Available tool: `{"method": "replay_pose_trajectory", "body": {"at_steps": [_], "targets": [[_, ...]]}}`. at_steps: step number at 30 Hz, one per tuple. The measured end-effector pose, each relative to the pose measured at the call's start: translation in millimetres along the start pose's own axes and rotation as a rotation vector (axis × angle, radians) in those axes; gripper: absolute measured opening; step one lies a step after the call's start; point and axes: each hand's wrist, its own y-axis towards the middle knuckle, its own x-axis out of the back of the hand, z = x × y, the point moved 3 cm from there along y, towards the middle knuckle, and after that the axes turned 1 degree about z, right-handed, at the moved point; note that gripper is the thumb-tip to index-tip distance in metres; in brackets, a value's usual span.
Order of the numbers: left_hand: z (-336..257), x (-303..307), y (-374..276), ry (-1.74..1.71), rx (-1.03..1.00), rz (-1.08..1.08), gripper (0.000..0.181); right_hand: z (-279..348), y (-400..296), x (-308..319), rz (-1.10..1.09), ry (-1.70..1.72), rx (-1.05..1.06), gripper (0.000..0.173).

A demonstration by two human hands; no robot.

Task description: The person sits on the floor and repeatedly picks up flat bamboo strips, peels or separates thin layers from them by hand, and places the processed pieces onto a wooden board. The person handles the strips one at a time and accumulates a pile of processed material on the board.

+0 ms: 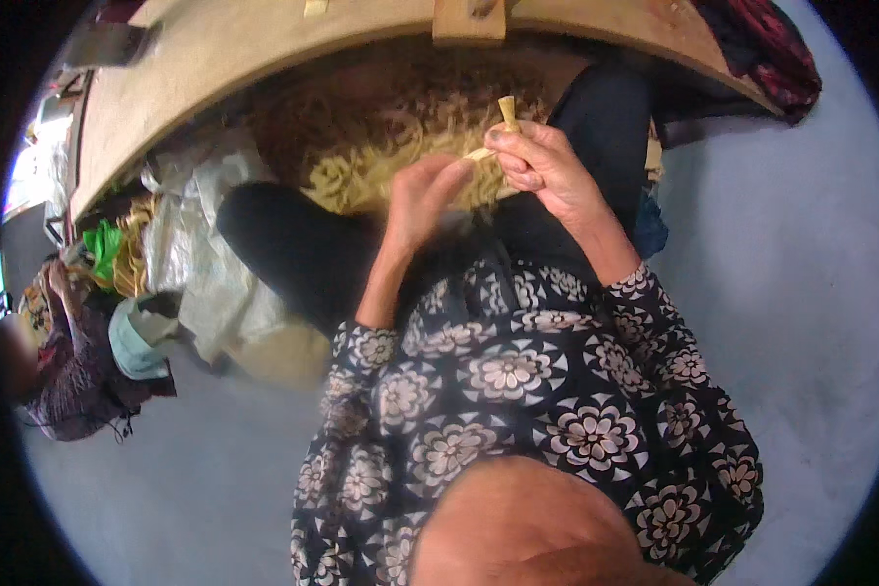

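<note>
My right hand pinches a pale yellow strip of plant fibre, whose flared end sticks up above my thumb and forefinger. From that hand a short length of the strip slants down to my left hand, which is blurred and grips it near the thumb. Both hands are above my lap, close together, with the strip between them. Below and beyond them lies a heap of curled, pale yellow strips between my dark-trousered legs. The left fingertips are partly hidden behind that hand.
A wooden tabletop curves across the far side, with a wooden block at its edge and dark red cloth at right. White plastic sacking lies by my left knee. Another person sits at far left.
</note>
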Motion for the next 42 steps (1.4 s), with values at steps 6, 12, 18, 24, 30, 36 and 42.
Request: {"method": "replay_pose_trajectory", "body": {"at_steps": [6, 12, 18, 24, 30, 36, 42], "targets": [[-133, 29, 61, 0.357, -0.285, 0.008, 0.021, 112, 27, -20, 0.034, -0.324, 0.653, 0.017], [-139, 38, 112, 0.508, -0.525, -0.187, 0.025, 135, 67, -10, -0.267, -0.530, 0.822, 0.018], [-95, 45, 48, 0.364, -0.448, -0.298, 0.014, 111, 7, -36, -0.464, -1.255, 1.243, 0.013], [-64, 0, 19, 0.600, -0.851, -0.141, 0.012, 64, -5, -60, -0.276, -1.300, 0.891, 0.017], [-43, -5, -11, 0.727, -0.827, -0.051, 0.012, -1, 28, -4, 0.105, -0.897, 0.089, 0.019], [-35, 17, -24, 0.684, -0.658, 0.137, 0.018, -32, 19, -10, 0.299, -0.771, -0.252, 0.012], [-53, 28, -35, 0.478, -0.572, 0.256, 0.022, -33, -8, -28, 0.483, -0.509, -0.480, 0.013]]}}
